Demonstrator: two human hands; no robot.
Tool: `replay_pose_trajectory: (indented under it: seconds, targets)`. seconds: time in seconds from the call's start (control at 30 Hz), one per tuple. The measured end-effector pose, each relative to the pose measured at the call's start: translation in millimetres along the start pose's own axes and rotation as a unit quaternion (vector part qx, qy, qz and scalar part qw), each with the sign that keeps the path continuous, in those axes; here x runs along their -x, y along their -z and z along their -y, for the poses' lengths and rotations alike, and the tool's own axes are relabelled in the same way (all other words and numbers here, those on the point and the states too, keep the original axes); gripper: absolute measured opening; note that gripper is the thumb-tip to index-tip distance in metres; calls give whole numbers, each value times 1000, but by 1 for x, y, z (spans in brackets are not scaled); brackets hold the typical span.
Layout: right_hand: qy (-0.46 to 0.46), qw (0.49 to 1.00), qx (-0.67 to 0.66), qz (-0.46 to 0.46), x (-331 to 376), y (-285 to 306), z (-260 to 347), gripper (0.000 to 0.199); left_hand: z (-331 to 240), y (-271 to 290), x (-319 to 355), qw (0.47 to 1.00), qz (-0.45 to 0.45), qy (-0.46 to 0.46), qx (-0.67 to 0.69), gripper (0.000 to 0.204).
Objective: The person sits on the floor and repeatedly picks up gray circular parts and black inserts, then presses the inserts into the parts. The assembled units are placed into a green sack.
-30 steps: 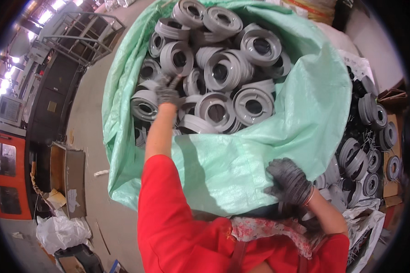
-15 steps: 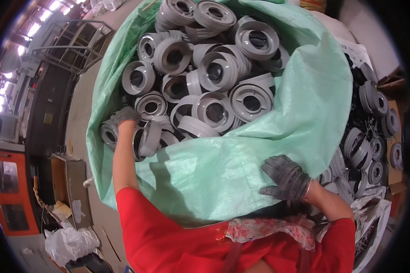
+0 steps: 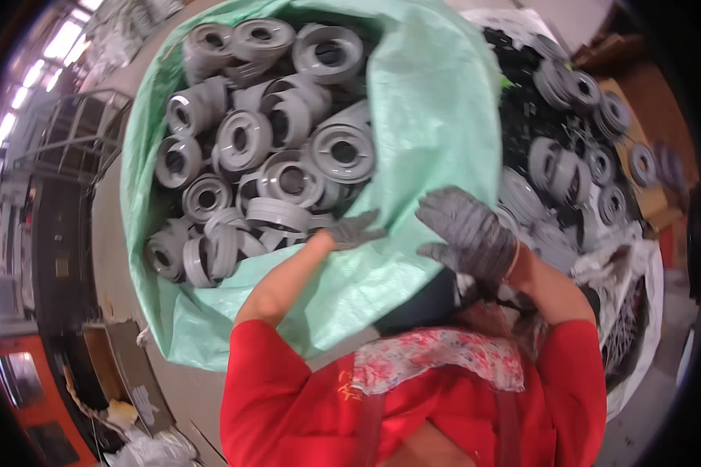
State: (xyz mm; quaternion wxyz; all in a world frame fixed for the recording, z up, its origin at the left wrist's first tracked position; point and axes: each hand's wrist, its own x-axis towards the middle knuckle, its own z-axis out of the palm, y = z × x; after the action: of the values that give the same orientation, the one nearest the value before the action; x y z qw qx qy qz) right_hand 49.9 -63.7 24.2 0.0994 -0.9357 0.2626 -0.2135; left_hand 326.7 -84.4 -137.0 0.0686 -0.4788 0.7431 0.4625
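A large green woven sack [image 3: 436, 101] lies wide-mouthed in front of me, filled with grey ring-shaped plastic parts [image 3: 292, 179]. My left hand [image 3: 354, 231], in a grey glove, rests at the near rim of the sack beside the rings, its fingers stretched out to the right. Also gloved, my right hand [image 3: 471, 233] is at the sack's near right side, with fingers extended toward the left and the thumb apart. Neither hand holds a part. Whether the right palm presses on the sack cloth I cannot tell.
At the right, more grey rings [image 3: 561, 167] lie among black pieces, next to a white bag [image 3: 639, 272] and cardboard [image 3: 662, 194]. Metal frames [image 3: 70, 132], a dark cabinet [image 3: 58, 257] and an orange-red cabinet [image 3: 35, 397] stand at the left. An open box [image 3: 136, 381] sits on the floor.
My left hand has left the rings at the sack's left side and moved right to its near rim. My right hand stays near the sack's right side. The view has shifted rightward.
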Motion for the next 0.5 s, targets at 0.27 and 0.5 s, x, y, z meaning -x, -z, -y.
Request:
replay_pose_trajectory:
  seconds: [0.27,0.5]
  targets:
    - [-355,899,17,-255,134,75,-87,42,-170,51,91,941,-310,-132,34,71]
    - [-411,912,5,-14,199,43,-115,42,-179,12,23,899,-275,36,-338,58]
